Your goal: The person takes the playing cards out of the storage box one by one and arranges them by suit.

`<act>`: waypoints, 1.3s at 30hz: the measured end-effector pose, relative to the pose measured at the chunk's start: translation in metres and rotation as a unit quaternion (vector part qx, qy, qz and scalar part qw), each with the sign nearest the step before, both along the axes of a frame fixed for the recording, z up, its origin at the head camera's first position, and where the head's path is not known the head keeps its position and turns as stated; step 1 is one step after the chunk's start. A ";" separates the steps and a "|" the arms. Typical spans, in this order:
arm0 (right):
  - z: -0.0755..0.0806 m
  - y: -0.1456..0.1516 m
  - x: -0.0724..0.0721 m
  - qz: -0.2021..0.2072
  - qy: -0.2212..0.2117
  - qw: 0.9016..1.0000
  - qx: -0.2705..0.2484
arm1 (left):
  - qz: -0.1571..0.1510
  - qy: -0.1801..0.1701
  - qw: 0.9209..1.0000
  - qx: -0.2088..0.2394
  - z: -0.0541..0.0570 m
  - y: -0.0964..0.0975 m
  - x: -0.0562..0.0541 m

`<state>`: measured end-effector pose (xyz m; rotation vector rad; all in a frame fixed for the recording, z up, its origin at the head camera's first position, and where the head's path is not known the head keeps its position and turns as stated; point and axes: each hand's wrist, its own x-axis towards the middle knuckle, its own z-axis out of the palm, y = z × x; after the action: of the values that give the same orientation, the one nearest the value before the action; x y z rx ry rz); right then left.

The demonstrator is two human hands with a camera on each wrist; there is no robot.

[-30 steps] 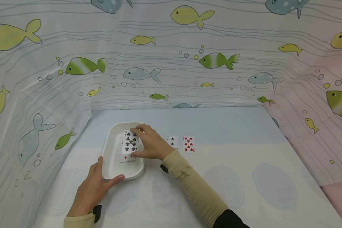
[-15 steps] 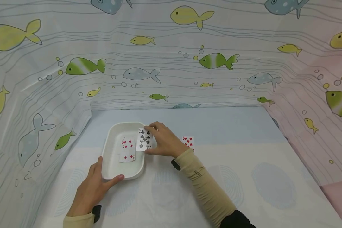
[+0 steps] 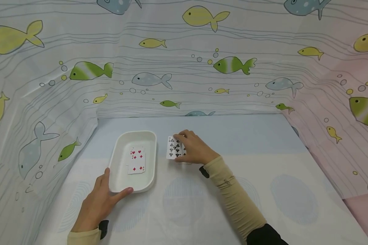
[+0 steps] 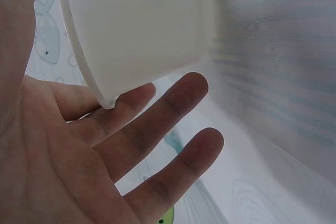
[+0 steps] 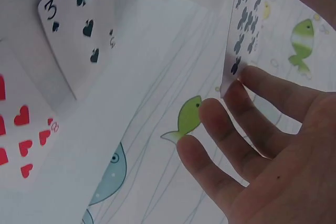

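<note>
My right hand [image 3: 199, 148] pinches a nine of clubs playing card [image 3: 172, 148] by its long ends, to the right of the tray. In the right wrist view, the nine [image 5: 244, 22] stands tilted at the fingertips, above the table. Behind this hand lie a three of spades [image 5: 81, 30], mostly covered in the head view, and an eight of hearts [image 5: 21, 124], hidden there. My left hand [image 3: 96, 200] rests at the near-left corner of a white tray [image 3: 118, 170], thumb on the near rim, fingers extended along the side. Overlapping red cards [image 3: 137, 165], one a four of diamonds, lie inside.
A pale patterned cloth [image 3: 184, 204] covers the table under the tray and cards. Behind and at both sides rises a fish-print curtain [image 3: 178, 54], which meets the table's back edge.
My right hand carries the nine of clubs rightward out of the tray, uncovering the red cards, and now overlaps the two cards on the table. My left hand stays at the tray.
</note>
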<state>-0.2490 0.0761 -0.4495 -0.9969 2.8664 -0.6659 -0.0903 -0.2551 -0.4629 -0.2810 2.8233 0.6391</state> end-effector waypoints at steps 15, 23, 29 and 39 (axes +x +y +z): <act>0.007 0.057 -0.011 -0.065 -0.063 0.996 0.027 | -0.004 0.009 1.000 0.004 -0.001 0.000 0.002; -0.002 0.085 -0.013 -0.079 -0.067 0.994 0.044 | -0.004 0.011 1.000 0.003 -0.002 0.000 0.001; -0.009 0.104 -0.015 -0.091 -0.072 0.992 0.054 | 0.002 0.004 1.000 0.006 -0.001 0.000 0.001; -0.017 0.124 -0.012 -0.089 -0.085 0.990 0.070 | -0.009 0.010 1.000 0.007 0.000 -0.002 0.001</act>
<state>-0.2611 0.1999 -0.4661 -0.6387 2.8256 -0.5212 -0.0895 -0.2572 -0.4631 -0.2473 2.8361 0.6600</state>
